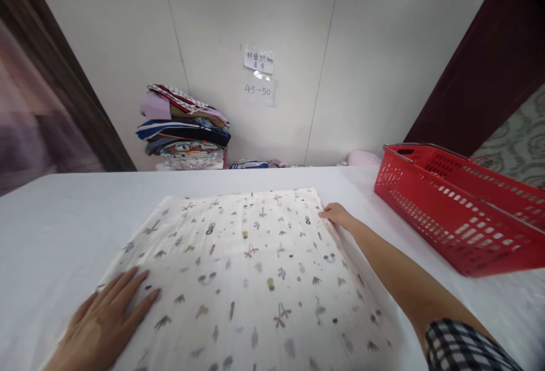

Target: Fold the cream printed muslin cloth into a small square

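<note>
A white cloth printed with small coloured motifs point(251, 263) lies spread flat on the white table point(63, 212). My left hand point(104, 320) rests flat on the cloth's near left part, fingers stretched out and slightly apart. My right hand point(336, 214) reaches to the cloth's far right edge, fingers curled and pinching the fabric edge there. A checked sleeve covers my right upper arm at the bottom right.
A red plastic basket point(460, 206) stands tilted on the table at the right. A stack of folded clothes point(183, 127) sits against the white wall behind the table, with paper notes point(258, 60) taped above. Dark door frames flank both sides.
</note>
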Available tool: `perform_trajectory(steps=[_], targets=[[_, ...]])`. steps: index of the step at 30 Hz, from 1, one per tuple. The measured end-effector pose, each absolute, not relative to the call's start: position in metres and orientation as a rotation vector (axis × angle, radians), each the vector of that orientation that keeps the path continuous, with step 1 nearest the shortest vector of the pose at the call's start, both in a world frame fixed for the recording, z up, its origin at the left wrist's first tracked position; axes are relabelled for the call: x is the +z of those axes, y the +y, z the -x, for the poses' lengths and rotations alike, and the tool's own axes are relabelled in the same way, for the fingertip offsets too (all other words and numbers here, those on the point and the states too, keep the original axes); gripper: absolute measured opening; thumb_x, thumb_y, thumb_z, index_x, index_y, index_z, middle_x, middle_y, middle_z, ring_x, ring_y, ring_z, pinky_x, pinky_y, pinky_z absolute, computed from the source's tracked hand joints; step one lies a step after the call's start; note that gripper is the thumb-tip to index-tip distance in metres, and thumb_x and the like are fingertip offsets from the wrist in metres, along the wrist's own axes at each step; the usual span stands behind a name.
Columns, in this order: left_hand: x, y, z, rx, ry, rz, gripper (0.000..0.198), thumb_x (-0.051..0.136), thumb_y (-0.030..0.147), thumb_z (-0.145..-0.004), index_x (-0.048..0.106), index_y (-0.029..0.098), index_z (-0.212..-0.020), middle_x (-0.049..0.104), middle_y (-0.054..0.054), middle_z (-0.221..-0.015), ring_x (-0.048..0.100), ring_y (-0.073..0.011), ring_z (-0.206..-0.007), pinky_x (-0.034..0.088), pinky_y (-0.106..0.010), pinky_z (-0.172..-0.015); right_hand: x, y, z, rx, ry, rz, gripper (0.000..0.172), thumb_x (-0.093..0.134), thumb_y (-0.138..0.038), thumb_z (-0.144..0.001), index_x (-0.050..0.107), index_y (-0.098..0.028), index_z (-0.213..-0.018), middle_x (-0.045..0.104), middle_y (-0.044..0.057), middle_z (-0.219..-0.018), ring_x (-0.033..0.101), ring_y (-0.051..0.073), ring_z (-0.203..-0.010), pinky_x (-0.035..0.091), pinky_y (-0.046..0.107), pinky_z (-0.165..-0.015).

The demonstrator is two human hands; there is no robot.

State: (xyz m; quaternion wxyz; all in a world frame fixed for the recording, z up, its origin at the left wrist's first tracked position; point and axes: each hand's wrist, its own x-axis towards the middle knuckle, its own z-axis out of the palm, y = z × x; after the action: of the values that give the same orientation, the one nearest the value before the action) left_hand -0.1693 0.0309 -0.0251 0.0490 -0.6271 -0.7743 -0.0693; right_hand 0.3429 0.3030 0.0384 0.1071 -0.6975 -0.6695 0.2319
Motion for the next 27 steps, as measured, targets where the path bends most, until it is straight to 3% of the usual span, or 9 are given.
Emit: perform_trajectory(steps=[3, 6, 9, 11, 15, 18, 20, 23, 27], targets=[[-0.012, 0.028, 0.154, -0.245, -2.341, 1.862, 0.058, 0.023, 0.050, -0.080, 0.046, 0.030, -0.129, 0.040, 0.003, -0.138, 0.027, -0.0189, -0.132, 0.022, -0.041, -0.108, 0.042, 0.297, -0.339, 0.680, -2.006, 2.042, 0.016, 0.066, -0.028, -0.065, 0.065, -0.014, -0.072, 0.066, 0.004, -0.075, 0.059, 0.018, -0.074, 0.038, 0.022, -0.059], [0.007, 0.024, 0.136, -0.245, -2.493, 1.848, 0.062, 0.031, 0.054, -0.081, 0.047, 0.018, -0.129, 0.038, -0.005, -0.140, 0.028, -0.0229, -0.132, 0.020, -0.043, -0.110, 0.041, 0.291, -0.339, 0.626, -2.052, 2.008, 0.014, 0.056, -0.025, -0.069, 0.063, -0.014, -0.074, 0.065, 0.007, -0.080, 0.059, 0.021, -0.080, 0.039, 0.025, -0.063], [0.024, 0.027, 0.132, -0.400, -2.599, 1.860, 0.056, 0.037, 0.054, -0.081, 0.051, 0.021, -0.124, 0.040, -0.004, -0.139, 0.031, -0.0225, -0.131, 0.020, -0.041, -0.110, 0.031, 0.297, -0.347, 0.574, -2.060, 1.993, 0.019, 0.052, -0.031, -0.070, 0.061, -0.014, -0.074, 0.066, 0.010, -0.081, 0.059, 0.026, -0.080, 0.040, 0.030, -0.064], [0.035, 0.034, 0.138, -0.521, -2.752, 1.790, 0.051, 0.034, 0.054, -0.083, 0.058, 0.023, -0.116, 0.049, -0.003, -0.132, 0.042, -0.0204, -0.123, 0.030, -0.034, -0.105, 0.019, 0.306, -0.354, 0.580, -2.033, 2.014, 0.020, 0.054, -0.033, -0.067, 0.060, -0.015, -0.073, 0.066, 0.012, -0.082, 0.060, 0.028, -0.080, 0.042, 0.032, -0.064], [0.053, 0.066, 0.156, -0.576, -2.884, 1.603, 0.055, 0.025, 0.057, -0.086, 0.055, 0.023, -0.117, 0.059, -0.004, -0.120, 0.055, -0.0185, -0.109, 0.042, -0.026, -0.091, -0.002, 0.318, -0.363, 0.616, -1.932, 2.057, 0.038, 0.051, -0.042, -0.068, 0.059, -0.018, -0.096, 0.066, 0.014, -0.095, 0.062, 0.029, -0.082, 0.045, 0.035, -0.068], [0.055, 0.104, 0.163, -0.481, -2.789, 1.629, 0.051, 0.030, 0.050, -0.088, 0.049, 0.020, -0.124, 0.049, -0.007, -0.132, 0.044, -0.0207, -0.121, 0.036, -0.030, -0.098, -0.006, 0.313, -0.365, 0.577, -1.983, 2.095, 0.053, 0.044, -0.046, -0.073, 0.051, -0.019, -0.118, 0.061, 0.018, -0.107, 0.061, 0.030, -0.087, 0.045, 0.038, -0.072], [0.051, 0.130, 0.163, -0.450, -2.729, 1.691, 0.049, 0.032, 0.047, -0.088, 0.045, 0.020, -0.128, 0.037, -0.008, -0.140, 0.031, -0.0222, -0.130, 0.027, -0.037, -0.105, -0.002, 0.304, -0.358, 0.347, -2.089, 2.036, 0.056, 0.038, -0.043, -0.075, 0.046, -0.019, -0.125, 0.055, 0.021, -0.117, 0.057, 0.032, -0.098, 0.044, 0.041, -0.075], [0.039, 0.166, 0.159, -0.403, -2.658, 1.787, 0.051, 0.030, 0.048, -0.088, 0.040, 0.022, -0.131, 0.026, -0.008, -0.146, 0.018, -0.0239, -0.135, 0.018, -0.046, -0.108, 0.009, 0.284, -0.328, -0.029, -2.296, 1.752, 0.054, 0.030, -0.038, -0.079, 0.046, -0.018, -0.127, 0.048, 0.017, -0.129, 0.045, 0.031, -0.117, 0.039, 0.043, -0.091], [0.026, 0.200, 0.151, -0.360, -2.594, 1.861, 0.055, 0.024, 0.052, -0.088, 0.037, 0.020, -0.132, 0.020, -0.009, -0.148, 0.010, -0.0251, -0.137, 0.010, -0.051, -0.108, 0.020, 0.265, -0.251, -0.056, -2.538, 1.439, 0.059, 0.025, -0.047, -0.085, 0.041, -0.015, -0.132, 0.036, 0.011, -0.141, 0.025, 0.027, -0.132, 0.023, 0.041, -0.107]])
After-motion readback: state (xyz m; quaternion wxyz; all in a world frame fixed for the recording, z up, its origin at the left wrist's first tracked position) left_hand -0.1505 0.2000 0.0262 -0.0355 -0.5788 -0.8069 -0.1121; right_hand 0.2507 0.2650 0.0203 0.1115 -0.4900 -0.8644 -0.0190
